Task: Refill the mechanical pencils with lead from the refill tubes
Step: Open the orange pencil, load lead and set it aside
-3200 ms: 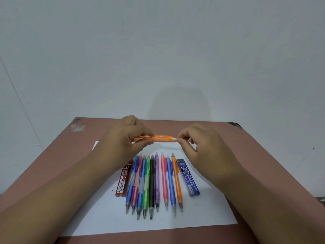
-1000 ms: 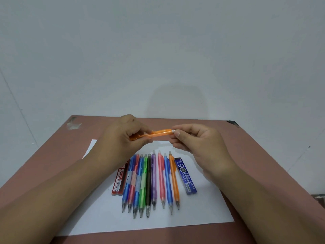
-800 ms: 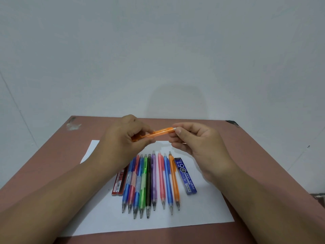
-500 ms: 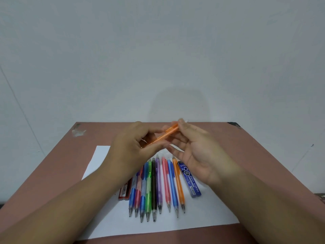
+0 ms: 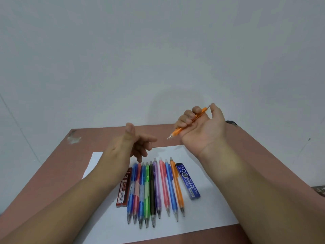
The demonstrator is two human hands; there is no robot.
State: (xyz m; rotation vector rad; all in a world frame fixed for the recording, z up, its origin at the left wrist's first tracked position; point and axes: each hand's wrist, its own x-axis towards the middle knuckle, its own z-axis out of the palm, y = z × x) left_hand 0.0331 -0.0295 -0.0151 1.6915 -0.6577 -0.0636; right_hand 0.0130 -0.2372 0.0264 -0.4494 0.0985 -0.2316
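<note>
My right hand (image 5: 202, 127) is raised above the table, palm toward me, fingers curled round an orange mechanical pencil (image 5: 188, 124) whose metal tip points down-left. My left hand (image 5: 130, 145) hovers empty over the far ends of the pencils, thumb up and fingers loosely spread. Several coloured mechanical pencils (image 5: 154, 189) lie side by side on a white sheet of paper (image 5: 207, 212), tips toward me. A red lead refill tube (image 5: 124, 187) lies left of the row, partly under my left forearm. A blue refill tube (image 5: 189, 181) lies to the right of the row.
The paper lies on a reddish-brown table (image 5: 52, 173) pushed against a plain white wall (image 5: 158, 59). A chipped patch (image 5: 73, 137) marks the table's far left corner. Bare tabletop shows to the left and right of the sheet.
My left hand has let go of the orange pencil and opened. My right hand has taken the pencil into its fist and lifted it up and to the right.
</note>
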